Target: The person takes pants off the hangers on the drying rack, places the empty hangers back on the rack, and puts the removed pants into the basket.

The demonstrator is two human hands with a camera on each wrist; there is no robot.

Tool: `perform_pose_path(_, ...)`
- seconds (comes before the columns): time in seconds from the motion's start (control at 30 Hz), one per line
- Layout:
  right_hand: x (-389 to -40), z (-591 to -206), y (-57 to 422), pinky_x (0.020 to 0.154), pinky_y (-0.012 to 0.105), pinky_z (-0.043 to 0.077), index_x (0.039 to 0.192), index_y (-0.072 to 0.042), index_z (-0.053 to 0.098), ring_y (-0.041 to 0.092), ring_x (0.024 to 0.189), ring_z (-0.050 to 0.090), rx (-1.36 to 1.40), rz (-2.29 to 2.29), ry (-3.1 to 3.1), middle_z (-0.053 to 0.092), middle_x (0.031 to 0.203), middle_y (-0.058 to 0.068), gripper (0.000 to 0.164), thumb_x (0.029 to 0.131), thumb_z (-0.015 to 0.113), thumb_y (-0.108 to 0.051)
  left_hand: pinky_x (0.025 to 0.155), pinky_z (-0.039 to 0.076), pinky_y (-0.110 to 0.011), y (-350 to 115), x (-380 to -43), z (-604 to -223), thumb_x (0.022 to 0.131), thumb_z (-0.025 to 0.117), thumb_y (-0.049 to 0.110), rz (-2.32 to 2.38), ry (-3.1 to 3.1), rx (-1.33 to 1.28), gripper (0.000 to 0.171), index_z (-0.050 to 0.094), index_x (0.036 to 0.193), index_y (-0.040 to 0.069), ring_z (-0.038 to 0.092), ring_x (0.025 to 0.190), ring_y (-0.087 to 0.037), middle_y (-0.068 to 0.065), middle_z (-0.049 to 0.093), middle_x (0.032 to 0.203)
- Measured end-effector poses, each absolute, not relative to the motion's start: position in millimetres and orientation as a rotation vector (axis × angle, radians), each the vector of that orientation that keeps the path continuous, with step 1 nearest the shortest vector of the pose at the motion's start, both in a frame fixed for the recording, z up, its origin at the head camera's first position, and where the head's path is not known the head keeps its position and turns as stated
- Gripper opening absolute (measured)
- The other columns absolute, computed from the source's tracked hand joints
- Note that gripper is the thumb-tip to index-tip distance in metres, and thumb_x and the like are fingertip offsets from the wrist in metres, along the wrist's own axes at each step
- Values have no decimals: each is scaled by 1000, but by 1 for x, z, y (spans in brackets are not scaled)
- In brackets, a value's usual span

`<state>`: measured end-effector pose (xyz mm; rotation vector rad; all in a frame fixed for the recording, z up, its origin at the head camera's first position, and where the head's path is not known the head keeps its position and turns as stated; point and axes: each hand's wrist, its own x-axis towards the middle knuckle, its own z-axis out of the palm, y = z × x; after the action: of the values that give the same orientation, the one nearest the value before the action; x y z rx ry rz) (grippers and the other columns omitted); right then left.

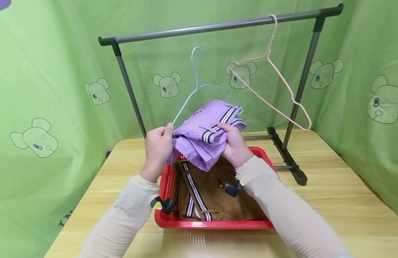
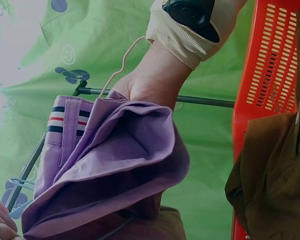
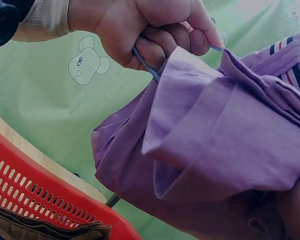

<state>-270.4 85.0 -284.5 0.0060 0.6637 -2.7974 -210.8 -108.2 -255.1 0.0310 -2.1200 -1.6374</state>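
Note:
Folded purple pants point(image 1: 199, 125) with a black-and-white striped trim are held up above the basket, draped over the lower part of a blue wire hanger point(image 1: 197, 85). My left hand point(image 1: 158, 145) grips the hanger's left end; in the right wrist view its curled fingers point(image 3: 160, 45) wrap the blue wire beside the cloth. My right hand point(image 1: 235, 145) pinches the right side of the pants, thumb on top by the striped trim, the other fingers hidden behind the fabric. Open folds of the purple pants point(image 2: 140, 130) face the left wrist camera.
A red plastic basket point(image 1: 215, 224) with brown striped-trim garments point(image 1: 218, 193) stands on the wooden table point(image 1: 128, 168) below my hands. Behind is a grey metal rack point(image 1: 186, 31), with a pink hanger point(image 1: 284, 80) hooked on its bar at the right. Green curtain surrounds the table.

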Motion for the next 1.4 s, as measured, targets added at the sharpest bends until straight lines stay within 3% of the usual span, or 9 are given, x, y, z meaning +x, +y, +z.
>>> perform_pose_path(0.13, -270, -284, 85, 96, 33, 46, 123, -3, 39, 22, 94, 65, -19, -2796, 680, 55, 115, 11, 21, 102, 33, -2, 47, 31, -28, -108, -211, -256, 96, 58, 23, -1610, -2128, 43, 52, 42, 48, 16, 37, 49, -12, 4, 38, 46)
perform_pose_path(0.37, -270, -282, 86, 85, 31, 54, 122, -2, 39, 22, 92, 66, -52, -2796, 684, 61, 105, 12, 20, 102, 33, -3, 54, 37, -31, -107, -213, -259, 96, 59, 24, -1612, -2149, 80, 52, 44, 47, 16, 44, 53, -15, 2, 43, 48)
perform_pose_path(0.57, -270, -279, 87, 87, 33, 53, 123, -3, 37, 24, 93, 66, -82, -2801, 653, 60, 108, 12, 21, 103, 33, -3, 60, 40, -32, -109, -215, -260, 96, 59, 24, -1583, -2150, 87, 52, 45, 47, 16, 47, 57, -18, -1, 49, 51)
perform_pose_path(0.87, -270, -277, 86, 90, 33, 51, 124, -3, 37, 23, 95, 65, -103, -2796, 639, 60, 109, 12, 22, 103, 33, -4, 55, 37, -32, -114, -218, -262, 96, 59, 24, -1600, -2141, 87, 53, 43, 46, 15, 43, 54, -16, 1, 42, 47)
perform_pose_path(1.4, -270, -275, 88, 88, 33, 52, 126, -3, 37, 25, 94, 66, -119, -2822, 606, 62, 108, 13, 24, 102, 34, -2, 56, 38, -33, -118, -221, -262, 95, 60, 28, -1574, -2160, 151, 47, 53, 50, 13, 47, 59, -19, -2, 52, 54)
